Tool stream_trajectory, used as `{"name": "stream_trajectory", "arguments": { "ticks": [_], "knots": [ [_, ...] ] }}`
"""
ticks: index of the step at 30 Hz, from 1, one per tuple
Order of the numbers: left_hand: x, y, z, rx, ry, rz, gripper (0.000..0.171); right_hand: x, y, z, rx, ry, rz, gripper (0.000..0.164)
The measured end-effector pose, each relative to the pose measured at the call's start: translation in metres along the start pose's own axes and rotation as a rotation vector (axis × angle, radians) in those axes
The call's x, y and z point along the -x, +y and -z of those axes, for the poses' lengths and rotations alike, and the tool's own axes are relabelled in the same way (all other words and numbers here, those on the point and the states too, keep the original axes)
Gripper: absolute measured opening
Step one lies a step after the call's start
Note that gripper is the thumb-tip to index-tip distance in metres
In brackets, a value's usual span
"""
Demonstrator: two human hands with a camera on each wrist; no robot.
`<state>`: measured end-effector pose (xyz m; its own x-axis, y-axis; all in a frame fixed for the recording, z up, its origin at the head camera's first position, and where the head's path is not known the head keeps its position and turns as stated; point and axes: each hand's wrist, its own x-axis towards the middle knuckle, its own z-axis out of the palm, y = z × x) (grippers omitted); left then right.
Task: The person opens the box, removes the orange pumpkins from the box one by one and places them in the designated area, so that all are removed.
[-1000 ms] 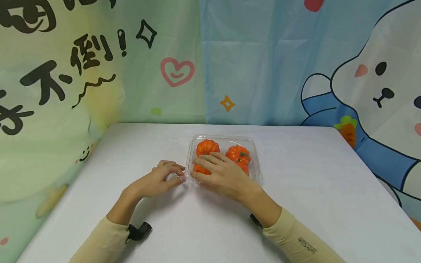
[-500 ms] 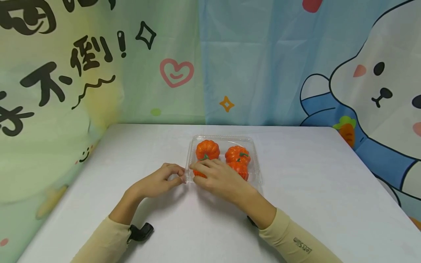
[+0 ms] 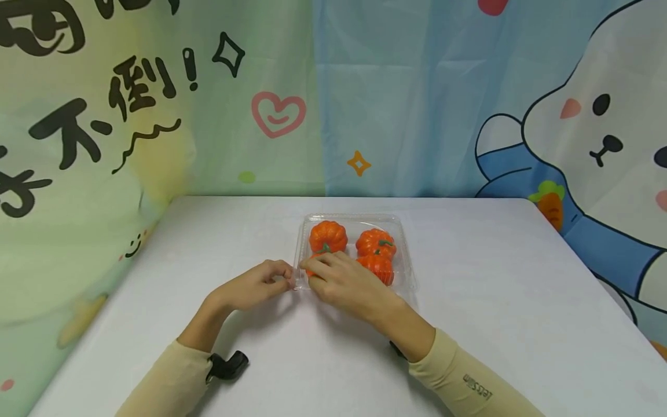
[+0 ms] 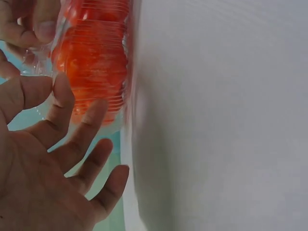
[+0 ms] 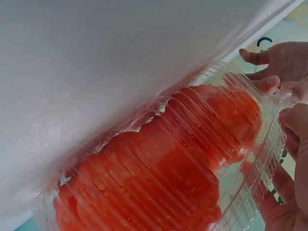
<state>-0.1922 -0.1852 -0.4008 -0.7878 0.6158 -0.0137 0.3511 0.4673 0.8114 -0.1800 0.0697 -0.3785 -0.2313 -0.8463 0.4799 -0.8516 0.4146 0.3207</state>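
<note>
A clear plastic container (image 3: 365, 219) with ribbed sides holds several orange toy pumpkins. At its far left sits one pumpkin (image 3: 327, 236) with a green stem; to the right are a second pumpkin (image 3: 375, 242) and, nearer, a third pumpkin (image 3: 377, 267). My left hand (image 3: 263, 285) pinches the near left corner of the rim between thumb and forefinger, other fingers spread in the left wrist view. Just beside it, my right hand (image 3: 344, 284) reaches across the near side and grips the rim with thumb and fingers, partly hiding another pumpkin under it.
The container stands on a white-covered table (image 3: 495, 301), back from the near edge. Behind hangs a printed cloth backdrop (image 3: 406, 104) with a cartoon figure at right. Black wrist-camera mounts (image 3: 229, 366) stick out beneath the sleeves.
My right hand has drawn back from over the pumpkins to the near left rim, uncovering more of them. The left hand's fingers have drawn closer together at the corner. The container stays put.
</note>
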Motion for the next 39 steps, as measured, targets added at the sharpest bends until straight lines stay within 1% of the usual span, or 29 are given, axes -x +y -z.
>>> {"name": "stream_trajectory", "arguments": {
  "ticks": [5, 7, 10, 16, 20, 25, 30, 36, 39],
  "knots": [
    [-0.001, 0.001, -0.001, 0.016, 0.025, 0.017, 0.021, 0.0, 0.001, -0.002, -0.019, -0.004, 0.01, 0.005],
    [-0.003, 0.002, -0.002, 0.008, 0.041, 0.006, 0.021, 0.001, 0.002, -0.002, -0.01, -0.015, 0.012, 0.005],
    [-0.005, 0.004, -0.005, -0.023, 0.075, -0.01, 0.018, 0.002, 0.004, -0.001, -0.003, -0.025, 0.01, 0.008],
    [-0.008, 0.012, -0.008, -0.11, 0.129, 0.025, 0.013, 0.001, 0.009, 0.004, -0.033, -0.019, 0.003, 0.009],
    [-0.006, 0.014, -0.009, -0.125, 0.132, 0.047, 0.013, 0.0, 0.011, 0.007, -0.052, -0.014, -0.009, 0.006],
    [-0.005, 0.012, -0.01, -0.1, 0.126, 0.086, 0.013, -0.002, 0.013, 0.009, -0.048, 0.005, -0.008, 0.006],
    [-0.005, 0.01, -0.01, -0.093, 0.115, 0.07, 0.013, -0.001, 0.016, 0.009, -0.047, 0.053, -0.01, 0.005],
    [-0.005, 0.008, -0.011, -0.071, 0.105, 0.06, 0.012, 0.0, 0.023, 0.009, -0.082, 0.193, 0.004, 0.007],
    [-0.005, 0.008, -0.011, -0.08, 0.11, 0.055, 0.012, 0.002, 0.025, 0.009, -0.101, 0.208, 0.001, 0.006]
  ]
}}
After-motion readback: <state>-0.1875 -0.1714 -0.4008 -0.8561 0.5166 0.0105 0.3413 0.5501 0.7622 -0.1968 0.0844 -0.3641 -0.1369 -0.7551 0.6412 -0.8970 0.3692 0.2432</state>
